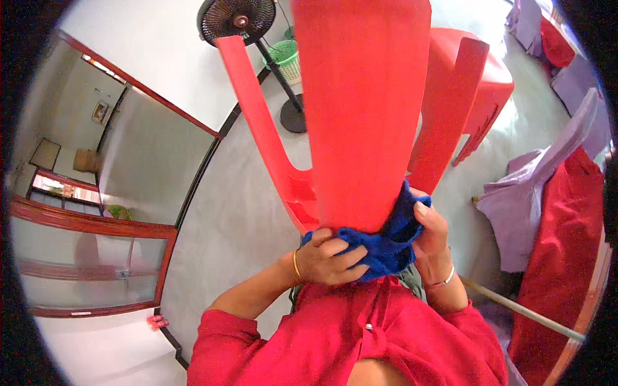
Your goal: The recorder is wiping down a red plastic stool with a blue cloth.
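Both hands hold a blue cloth (386, 253) against the near end of a broad red plastic panel (364, 111). The panel looks like part of a plastic chair or stool, with leg-like pieces on either side, a left one (258, 111) and a right one (446, 125). My left hand (333, 260) lies over the cloth with its fingers bent into it. At the cloth's right end, my right hand (431, 229) grips it with the thumb on top. The cloth covers the panel's lower edge.
A black pedestal fan (239, 21) and a green-and-white basket (284, 60) stand ahead. Another red plastic chair (487, 72) is behind the panel. To the right are a purple-covered chair (521, 207), a red cloth (555, 270) and a pole (526, 309). A wood-framed glass door (96, 268) is at left.
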The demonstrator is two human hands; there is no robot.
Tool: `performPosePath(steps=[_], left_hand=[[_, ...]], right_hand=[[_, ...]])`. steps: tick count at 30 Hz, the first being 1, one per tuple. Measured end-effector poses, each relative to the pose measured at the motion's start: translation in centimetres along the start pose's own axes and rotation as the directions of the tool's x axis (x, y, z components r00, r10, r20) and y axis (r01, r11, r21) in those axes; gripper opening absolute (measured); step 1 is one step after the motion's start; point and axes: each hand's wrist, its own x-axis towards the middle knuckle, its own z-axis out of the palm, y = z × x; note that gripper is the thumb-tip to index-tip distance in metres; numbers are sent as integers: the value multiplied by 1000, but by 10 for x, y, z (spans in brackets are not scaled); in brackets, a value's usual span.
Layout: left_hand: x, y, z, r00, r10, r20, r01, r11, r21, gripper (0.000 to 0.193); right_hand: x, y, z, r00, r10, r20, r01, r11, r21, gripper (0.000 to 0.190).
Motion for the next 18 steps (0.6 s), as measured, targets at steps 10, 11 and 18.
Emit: performPosePath(steps=[10,11,18], left_hand=[[-45,-89,-35,483,-806,-343,814,557,-165,27],[-60,-105,-41,187,-942,-277,864,292,-410,26],[-113,-198,-31,30,-953,303,133,-296,-946,37]], right_hand=[[0,-13,-13,958,-285,30,270,933,237,51],[-2,-14,-11,954,-296,40,279,931,234,51],[-18,-9,2,949,-310,-62,294,937,-187,48]])
